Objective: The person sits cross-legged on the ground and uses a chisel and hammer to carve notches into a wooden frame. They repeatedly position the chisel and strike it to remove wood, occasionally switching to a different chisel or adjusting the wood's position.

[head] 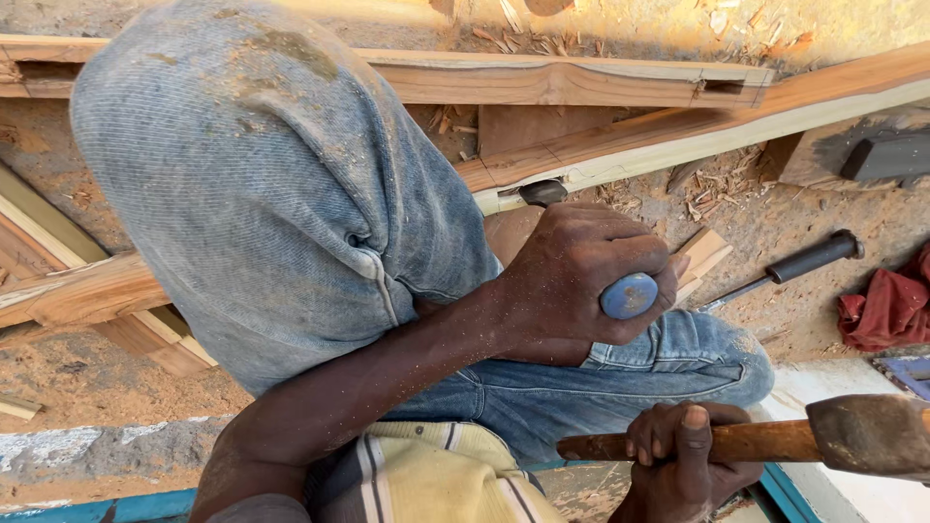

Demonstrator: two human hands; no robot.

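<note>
Chisel [628, 294], blue-capped handle, is gripped in the left hand [572, 281], fist wrapped tight around it so only the rounded blue butt shows out the side. Dark metal part [542, 192] of the chisel pokes out above the fist and meets the long wooden beam [678, 136]; exact contact point hidden by the hand. Taking the chisel as landmark: the beam runs diagonally just above it, pale edge facing down, with a notch cut near the tip. Second moulded timber [542, 82] lies beyond the beam, farther above the chisel.

Right hand [678, 455] sits below and slightly right of the chisel, fingers closed around the wooden handle of a hammer [862, 436], thumb laid along the top. Hammer head is dark, rusty, off to the right of that hand, well below the chisel.

Left of the chisel, a bent knee in dusty blue jeans [262, 184] fills much of the view, covering part of the beam. Right of the chisel, on sawdust-covered ground [746, 242]: a small pale wood offcut [702, 254] just beside the fist, then a black-handled tool [804, 261] lying flat, then a red rag [886, 310] farther out. Wood shavings [717, 189] are scattered above-right, under the beam. Striped cream shirt [436, 479] shows below the chisel.
</note>
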